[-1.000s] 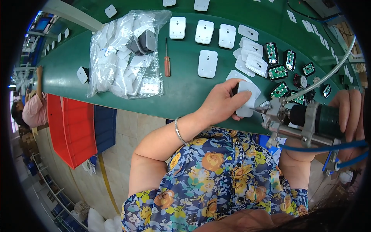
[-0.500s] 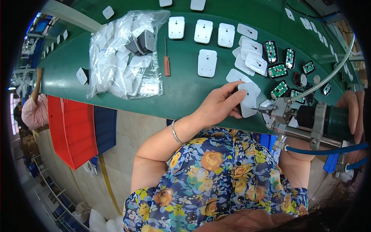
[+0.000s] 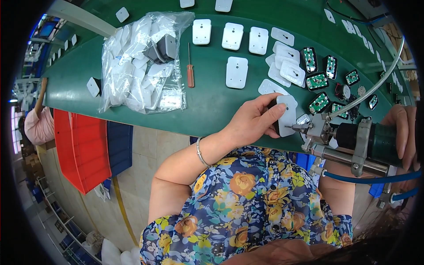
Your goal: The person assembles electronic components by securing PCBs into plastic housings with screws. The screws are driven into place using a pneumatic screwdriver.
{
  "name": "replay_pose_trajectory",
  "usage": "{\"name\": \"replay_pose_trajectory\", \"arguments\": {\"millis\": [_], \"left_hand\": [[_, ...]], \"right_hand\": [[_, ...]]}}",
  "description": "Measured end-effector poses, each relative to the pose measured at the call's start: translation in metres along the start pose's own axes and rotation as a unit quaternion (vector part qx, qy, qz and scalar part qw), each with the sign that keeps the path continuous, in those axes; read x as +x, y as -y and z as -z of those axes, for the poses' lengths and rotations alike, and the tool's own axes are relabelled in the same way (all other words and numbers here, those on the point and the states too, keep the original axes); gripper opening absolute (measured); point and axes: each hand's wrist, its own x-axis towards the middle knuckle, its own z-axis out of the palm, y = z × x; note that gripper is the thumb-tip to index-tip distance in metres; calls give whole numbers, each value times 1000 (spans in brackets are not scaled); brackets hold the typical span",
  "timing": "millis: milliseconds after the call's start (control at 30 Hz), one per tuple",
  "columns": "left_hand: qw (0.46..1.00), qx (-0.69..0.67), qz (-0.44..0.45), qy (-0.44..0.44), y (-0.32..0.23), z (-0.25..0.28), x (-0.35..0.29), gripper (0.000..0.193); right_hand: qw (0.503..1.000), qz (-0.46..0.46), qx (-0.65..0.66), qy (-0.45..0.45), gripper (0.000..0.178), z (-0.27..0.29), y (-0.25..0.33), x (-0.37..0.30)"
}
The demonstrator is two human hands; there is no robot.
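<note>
The left hand [image 3: 251, 119] pinched a black-sided case with a white cover [image 3: 289, 120] near the tabletop's [image 3: 207, 99] front edge. The right hand [image 3: 399, 132], partly lost at the dark rim, was curled around the hose-fed driver [image 3: 349, 134]. The step looked like fastening the cover; the next move seemed to call for a steady case and a squarely seated tip (whether it already touched, I couldn't tell). Beyond lay loose white plates [image 3: 289, 70], open circuit-board cases [image 3: 317, 81], a screwdriver [image 3: 190, 76] and a stuffed clear bag [image 3: 132, 66]. Red [image 3: 84, 148] and blue bins [image 3: 120, 143] stood left, above pale flooring [image 3: 148, 150].
</note>
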Motion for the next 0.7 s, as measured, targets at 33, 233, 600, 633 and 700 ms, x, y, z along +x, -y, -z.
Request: {"name": "replay_pose_trajectory", "arguments": {"millis": [33,233,600,633,700], "left_hand": [[1000,8,-1,-5,1,0,2,40],[1000,-15,-6,-15,3,4,2,39],[991,3,-75,-111,-5,41,-2,39],[991,20,-79,-104,-7,40,0,37],[984,47,-121,-121,-18,41,8,35]], "right_hand": [[1000,0,-2,0,53,-1,2,0],[997,-24,-68,14,60,-4,0,9],[987,35,-101,-122,14,-3,24,-16],[983,39,-106,-142,13,-3,30,-20],[989,45,-83,-113,15,19,39,-37]]}}
